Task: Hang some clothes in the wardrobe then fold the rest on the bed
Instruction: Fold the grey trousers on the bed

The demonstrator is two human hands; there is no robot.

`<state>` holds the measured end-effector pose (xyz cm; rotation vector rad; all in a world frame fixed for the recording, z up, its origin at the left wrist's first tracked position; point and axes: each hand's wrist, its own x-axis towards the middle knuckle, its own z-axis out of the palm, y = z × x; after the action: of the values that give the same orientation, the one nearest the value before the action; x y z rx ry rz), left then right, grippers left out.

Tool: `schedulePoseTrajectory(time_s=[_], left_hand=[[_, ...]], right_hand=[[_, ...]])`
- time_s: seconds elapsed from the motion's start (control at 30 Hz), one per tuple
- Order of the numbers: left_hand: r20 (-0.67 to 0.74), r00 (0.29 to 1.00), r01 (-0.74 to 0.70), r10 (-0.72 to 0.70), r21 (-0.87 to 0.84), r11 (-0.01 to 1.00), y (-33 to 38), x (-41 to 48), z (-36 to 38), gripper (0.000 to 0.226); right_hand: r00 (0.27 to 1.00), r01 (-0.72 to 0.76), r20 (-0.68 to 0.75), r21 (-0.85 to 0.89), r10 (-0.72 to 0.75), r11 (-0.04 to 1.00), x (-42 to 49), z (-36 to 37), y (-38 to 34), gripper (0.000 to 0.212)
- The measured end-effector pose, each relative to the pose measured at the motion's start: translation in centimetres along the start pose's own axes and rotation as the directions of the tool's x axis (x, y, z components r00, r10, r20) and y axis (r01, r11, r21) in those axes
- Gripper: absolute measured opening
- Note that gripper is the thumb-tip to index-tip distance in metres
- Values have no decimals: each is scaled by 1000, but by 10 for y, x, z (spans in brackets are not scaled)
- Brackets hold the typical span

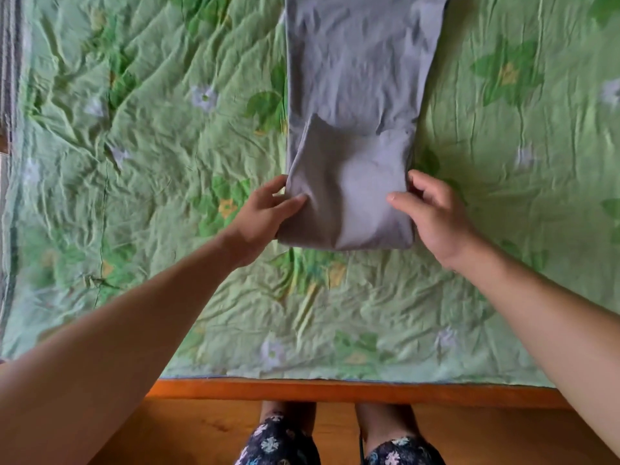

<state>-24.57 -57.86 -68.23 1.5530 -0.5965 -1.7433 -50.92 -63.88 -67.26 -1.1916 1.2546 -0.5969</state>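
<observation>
Head view, hands [265, 213] [432, 216] pinching garment [352, 95] (grey)

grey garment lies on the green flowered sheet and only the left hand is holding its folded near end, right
Not quite: both hands hold it. The head view shows the left hand pinching the left edge of the folded near end and the right hand pinching the right edge. The rest stands: the grey garment lies on the green flowered sheet.
</observation>
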Motion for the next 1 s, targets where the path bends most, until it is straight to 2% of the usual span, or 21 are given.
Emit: schedulePoseTrajectory(time_s=[0.03, 0.07, 0.13, 0.17, 0.2, 0.23, 0.3, 0.33, 0.43, 0.47, 0.53, 0.63, 0.77, 0.9, 1.0], left_hand=[[9, 999, 38, -38, -37, 999, -2, 1, -1, 28], [19, 994, 105, -105, -42, 994, -5, 1, -1, 33], [14, 970, 241, -241, 26, 970, -20, -1, -1, 36], [4, 964, 266, -267, 49, 963, -27, -4, -1, 31], [-7, 964, 264, -265, 63, 962, -33, -7, 0, 27], [-23, 971, 240, -239, 81, 967, -36, -8, 1, 26], [-58, 983, 181, -175, 126, 975, -36, -12, 4, 26], [-70, 986, 161, -152, 145, 976, -35, -15, 4, 27], [-90, 989, 131, -117, 173, 976, -41, -23, 3, 30], [-90, 989, 132, -118, 181, 975, -43, -26, 3, 29], [-96, 988, 138, -122, 188, 972, -47, -27, 2, 24], [-75, 987, 154, -141, 201, 967, -45, -23, 1, 17], [-35, 991, 134, -130, 246, 960, -25, -7, 4, 23], [-80, 994, 91, -75, 217, 972, 11, 24, 11, 24], [-79, 997, -5, 19, 170, 985, 60, 42, 19, 26]], right_hand=[[989, -138, 75, 137, 129, 981, 0, 2, 0, 8], [959, -278, 116, 190, 260, 942, 0, 2, 6, 12], [890, -437, 105, -77, 444, 896, -1, -1, 30, 23], [871, -455, 86, -225, 483, 861, -5, -2, 38, 39], [856, -477, 97, -232, 508, 848, -8, -3, 45, 50], [853, -496, 103, -139, 511, 857, -9, -4, 49, 48], [868, -495, 91, 74, 489, 866, -10, -2, 47, 21], [878, -478, 80, 115, 471, 871, -9, 0, 43, 17], [900, -435, 64, 207, 432, 876, -9, 6, 42, 15], [889, -455, 79, 273, 452, 847, -11, 8, 43, 11], [835, -541, 113, 350, 539, 765, -14, 11, 47, 18], [817, -569, 150, 372, 557, 734, -11, 10, 46, 17], [868, -493, 125, 338, 481, 802, 7, 8, 35, 18], [908, -418, 121, 342, 402, 842, 34, 2, 9, 24], [945, -325, 92, 355, 313, 877, 63, -6, -33, 22]])
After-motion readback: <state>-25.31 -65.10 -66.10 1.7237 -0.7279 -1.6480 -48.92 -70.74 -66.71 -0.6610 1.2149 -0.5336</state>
